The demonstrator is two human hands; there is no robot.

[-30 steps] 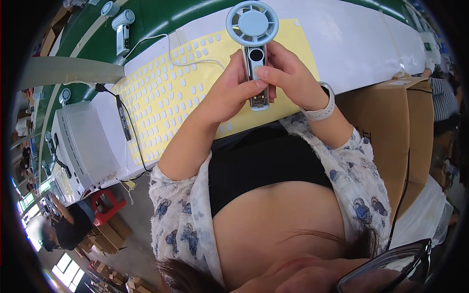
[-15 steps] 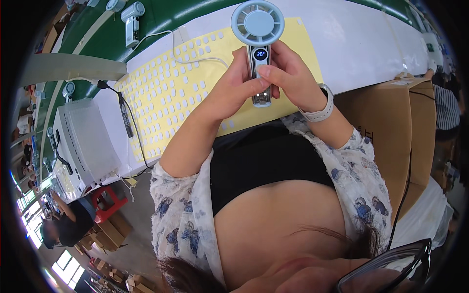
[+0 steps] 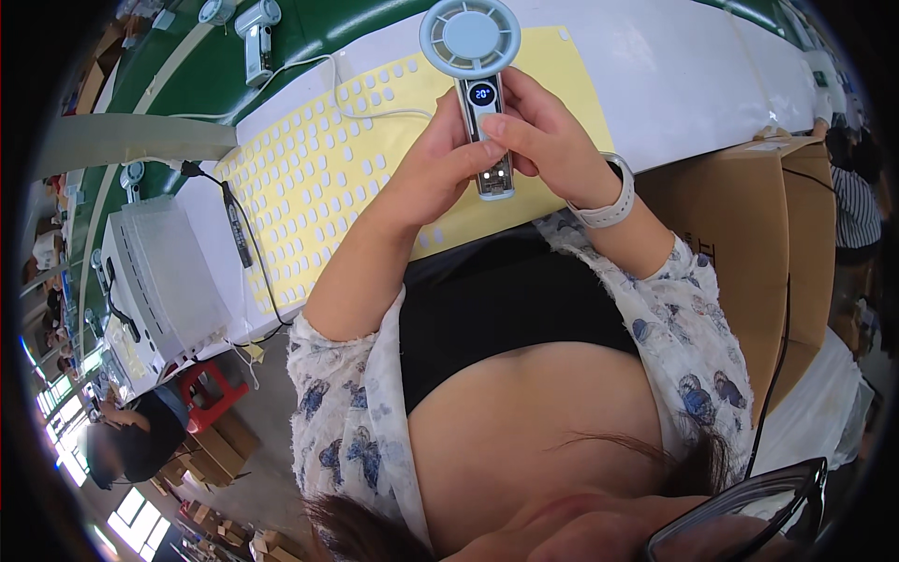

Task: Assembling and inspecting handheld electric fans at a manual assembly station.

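As you hold the small blue fan (image 3: 471,54) upright in front of you, above the yellow sheet (image 3: 557,80) on the white table (image 3: 693,94), both your hands are partly closed around its handle. Your left hand (image 3: 433,159) wraps the left side, its thumb lying across the lower front; your right hand (image 3: 548,140) grips the other side, its thumb resting on the front just below the round display (image 3: 481,94), which is lit. Near the foot of the handle, small white lights (image 3: 487,175) glow.

Rows of small white stickers (image 3: 328,159) cover much of the sheet's left part, and a white cord (image 3: 334,89) loops across it toward your left hand. At the sheet's left edge lies a black cord (image 3: 265,288). Beyond, on the green surface (image 3: 309,28), sits another blue fan (image 3: 256,47) — well apart from yours. A big cardboard box (image 3: 726,220) stands to your right — open side out of clear view.
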